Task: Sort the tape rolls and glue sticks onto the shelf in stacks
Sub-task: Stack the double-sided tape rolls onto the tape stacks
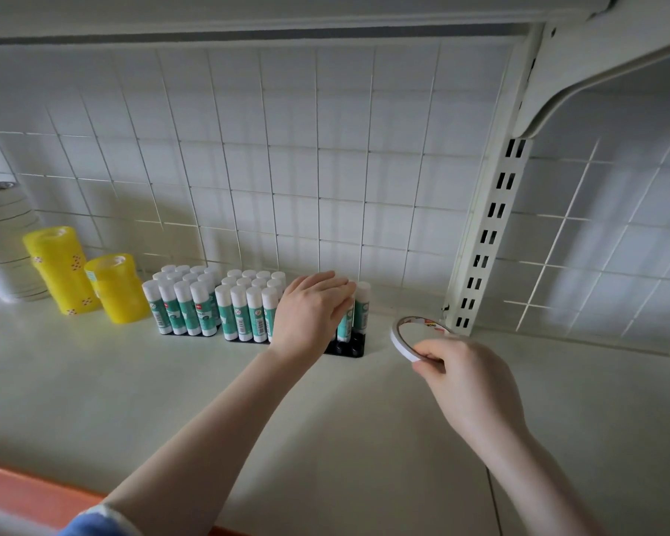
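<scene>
Right grip (463, 375) round thin tape roll (410, 342)

Glossy yellow plastic-wrapped tape stacks (61, 268); smooth matt shelf (171, 400); white wire grid (318, 168).

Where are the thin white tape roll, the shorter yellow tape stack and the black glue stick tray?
thin white tape roll (397, 339): head view, left outer edge of the ring.
shorter yellow tape stack (119, 292): head view, middle of its side.
black glue stick tray (349, 347): head view, empty sockets at front right.
</scene>
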### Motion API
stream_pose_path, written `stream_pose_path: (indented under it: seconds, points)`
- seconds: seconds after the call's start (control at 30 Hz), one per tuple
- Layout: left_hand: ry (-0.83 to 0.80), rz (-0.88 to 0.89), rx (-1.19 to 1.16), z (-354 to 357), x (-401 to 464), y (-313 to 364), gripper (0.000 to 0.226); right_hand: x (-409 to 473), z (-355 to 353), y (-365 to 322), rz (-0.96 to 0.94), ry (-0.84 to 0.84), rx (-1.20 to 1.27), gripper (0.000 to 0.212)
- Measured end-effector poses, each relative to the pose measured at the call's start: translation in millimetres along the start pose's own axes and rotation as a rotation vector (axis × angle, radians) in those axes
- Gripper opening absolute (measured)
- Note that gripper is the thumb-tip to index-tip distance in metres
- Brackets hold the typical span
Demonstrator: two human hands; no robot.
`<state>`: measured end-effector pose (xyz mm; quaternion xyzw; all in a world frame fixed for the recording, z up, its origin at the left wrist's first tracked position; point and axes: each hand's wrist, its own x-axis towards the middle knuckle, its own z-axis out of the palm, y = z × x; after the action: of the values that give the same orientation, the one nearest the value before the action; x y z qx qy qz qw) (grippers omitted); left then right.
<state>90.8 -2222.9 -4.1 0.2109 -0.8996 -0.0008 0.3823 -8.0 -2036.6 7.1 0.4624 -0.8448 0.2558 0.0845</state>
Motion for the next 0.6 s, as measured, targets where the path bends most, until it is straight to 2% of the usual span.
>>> stream_pose_path:
  seconds: [0.17, 0.23, 0.43, 0.6]
  points:
    - [-0.036, -0.029, 0.010, -6.8, 2.1, 1.8, 0.027, 2.5, -13.0, -0.2, -0.050, 0.072, 0.025, 0.014]
    - [-0.033, -0.056, -0.009, -11.8, 1.0, 5.1, 0.031, 4.7, -16.9, -0.1, -0.077, 0.090, 0.019, 0.013]
    - [0.125, -0.113, 0.032, -49.4, -11.7, -0.7, 0.028, 17.8, -23.0, -9.5, -0.211, 0.134, 0.044, 0.012]
    - [0.212, -0.243, 0.155, -95.4, -42.0, -33.8, 0.024, 37.8, -12.3, -51.5, -0.366, 0.165, 0.106, 0.011]
